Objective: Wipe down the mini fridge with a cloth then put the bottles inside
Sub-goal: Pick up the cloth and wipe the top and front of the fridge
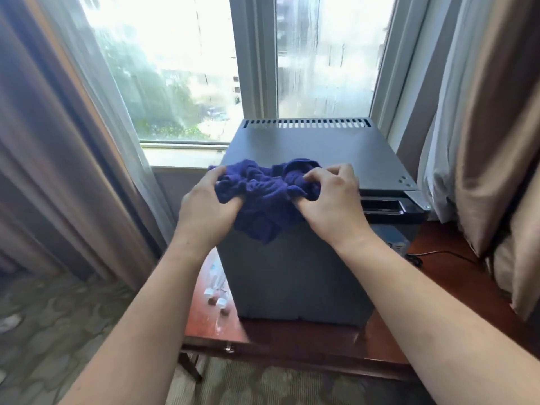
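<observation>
A dark grey mini fridge point(306, 229) stands on a reddish wooden table point(292, 340) in front of a window point(181, 68), with a row of vent slots along the far edge of its top. Its door side faces right, where a recessed handle and a metal hinge plate show at the top right corner.

Both hands hold a crumpled dark blue cloth point(267, 194) over the near edge of the fridge top. The left hand point(207, 206) grasps the cloth's left part, thumb under a fold and fingers curled over it. The right hand point(330, 197) is clenched on the cloth's right part, fingers bent and pinching the fabric. The middle of the cloth bunches on the top, and a loose corner hangs down over the fridge's near side panel.

2 clear plastic bottles point(216, 279) with white caps lie on their sides on the table's left edge, just beside the fridge's left side, caps pointing toward the near edge. A black cable point(438, 254) runs across the table on the right of the fridge. Brown curtains point(482, 112) with sheer liners hang on both sides of the window.
</observation>
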Motion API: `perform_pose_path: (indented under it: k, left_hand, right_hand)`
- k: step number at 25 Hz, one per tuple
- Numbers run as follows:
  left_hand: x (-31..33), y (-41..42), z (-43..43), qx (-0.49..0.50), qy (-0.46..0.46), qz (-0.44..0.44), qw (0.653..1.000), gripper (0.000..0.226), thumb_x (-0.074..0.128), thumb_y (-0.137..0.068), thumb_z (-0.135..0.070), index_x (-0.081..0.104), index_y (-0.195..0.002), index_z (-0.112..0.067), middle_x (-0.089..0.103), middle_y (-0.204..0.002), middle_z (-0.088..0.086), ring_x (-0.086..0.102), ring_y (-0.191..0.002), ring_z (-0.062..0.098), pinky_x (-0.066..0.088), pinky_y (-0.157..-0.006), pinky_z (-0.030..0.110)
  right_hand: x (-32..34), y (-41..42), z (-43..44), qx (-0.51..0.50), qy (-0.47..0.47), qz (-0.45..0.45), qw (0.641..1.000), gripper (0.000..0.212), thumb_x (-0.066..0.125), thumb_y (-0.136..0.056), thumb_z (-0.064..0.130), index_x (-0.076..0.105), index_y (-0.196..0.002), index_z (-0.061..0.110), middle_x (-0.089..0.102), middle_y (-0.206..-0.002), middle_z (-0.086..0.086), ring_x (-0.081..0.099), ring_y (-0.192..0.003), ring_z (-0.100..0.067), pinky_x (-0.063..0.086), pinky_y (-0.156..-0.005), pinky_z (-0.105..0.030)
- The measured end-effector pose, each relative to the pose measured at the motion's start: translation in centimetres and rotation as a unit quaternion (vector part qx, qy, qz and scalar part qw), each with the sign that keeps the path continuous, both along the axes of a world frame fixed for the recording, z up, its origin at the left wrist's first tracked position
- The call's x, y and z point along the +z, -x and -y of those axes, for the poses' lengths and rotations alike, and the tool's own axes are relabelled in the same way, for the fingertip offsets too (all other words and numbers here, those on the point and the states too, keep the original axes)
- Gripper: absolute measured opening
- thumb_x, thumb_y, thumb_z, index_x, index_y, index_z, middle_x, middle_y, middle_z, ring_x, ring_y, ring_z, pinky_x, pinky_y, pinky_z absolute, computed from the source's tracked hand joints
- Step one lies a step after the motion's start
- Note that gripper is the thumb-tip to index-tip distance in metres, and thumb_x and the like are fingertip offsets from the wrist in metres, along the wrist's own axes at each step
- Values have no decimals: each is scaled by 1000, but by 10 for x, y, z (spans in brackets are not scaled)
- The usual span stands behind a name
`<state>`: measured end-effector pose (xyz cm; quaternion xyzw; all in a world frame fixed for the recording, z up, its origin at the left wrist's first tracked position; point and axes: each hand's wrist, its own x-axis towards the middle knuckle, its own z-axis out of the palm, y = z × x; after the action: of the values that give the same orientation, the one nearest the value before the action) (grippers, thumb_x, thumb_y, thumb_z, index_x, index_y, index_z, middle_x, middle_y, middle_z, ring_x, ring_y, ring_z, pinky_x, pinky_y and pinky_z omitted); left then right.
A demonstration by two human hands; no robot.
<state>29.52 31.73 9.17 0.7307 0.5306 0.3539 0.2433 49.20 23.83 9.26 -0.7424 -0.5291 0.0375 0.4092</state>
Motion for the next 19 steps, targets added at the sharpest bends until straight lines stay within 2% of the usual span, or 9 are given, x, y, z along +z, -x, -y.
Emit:
perform_pose_path:
  k: [2,3,6,7,10,12,14,17,19]
  left_hand:
    - [6,7,1,-81,51,16,995,71,69,-76,-44,46,-144,-40,63,-134,-13,60,-123,11,48,-107,37]
    - [6,6,3,-122,64,-5,990,83,70,-75,-44,38,-151,-37,56,-144,-11,55,-130,10,45,-111,37]
    - [4,-11,3,-189,16,-122,974,103,77,-74,-44,24,-160,-21,40,-158,-3,36,-146,14,32,-119,32]
    - [4,-21,0,-197,-6,-135,971,104,77,-73,-46,26,-159,-17,40,-158,-1,34,-147,19,31,-120,35]
    - [8,-49,-6,-223,-47,-140,964,91,72,-73,-46,38,-152,-17,51,-148,4,43,-138,27,38,-114,44]
    - [12,-68,-6,-244,-66,-140,957,69,70,-79,-38,49,-141,-18,59,-138,3,51,-129,28,42,-108,43]
    - [15,-97,-2,-274,-95,-134,948,55,68,-80,-40,56,-130,-21,66,-126,0,58,-118,27,47,-101,43]
    - [14,-154,5,-312,-121,-160,929,62,68,-84,-43,53,-139,-19,64,-132,5,56,-122,30,43,-106,43]
    - [16,-184,7,-329,-135,-180,917,67,69,-87,-43,49,-145,-17,60,-139,7,51,-128,32,38,-110,42]
  right_hand:
    - [9,2,-4,39,49,-23,998,45,76,-85,30,60,-125,16,51,-120,-6,53,-115,-25,37,-95,-21]
    - [14,1,-6,64,75,-43,994,52,75,-83,30,55,-130,16,54,-123,-4,54,-114,-21,38,-94,-21]
    - [23,0,-9,114,97,-105,983,66,71,-75,37,43,-134,25,62,-128,4,62,-113,-17,50,-102,-34]
    - [23,-1,-12,114,88,-111,983,67,72,-76,36,42,-135,27,63,-127,6,63,-110,-15,51,-99,-32]
    - [22,-14,-15,84,67,-66,992,64,76,-83,27,49,-140,23,64,-120,3,61,-108,-17,42,-90,-20]
    - [27,-34,-9,72,68,-7,995,52,78,-83,25,64,-133,21,71,-121,-4,64,-113,-23,41,-90,-20]
    - [31,-62,2,47,91,24,994,46,80,-84,27,70,-128,23,73,-124,-6,65,-117,-25,39,-89,-18]
    - [30,-113,24,-12,115,24,993,49,81,-83,26,69,-130,25,63,-129,-11,62,-121,-27,36,-95,-18]
    - [24,-140,32,-35,106,0,994,47,83,-80,32,69,-125,31,61,-127,-12,64,-116,-28,43,-101,-25]
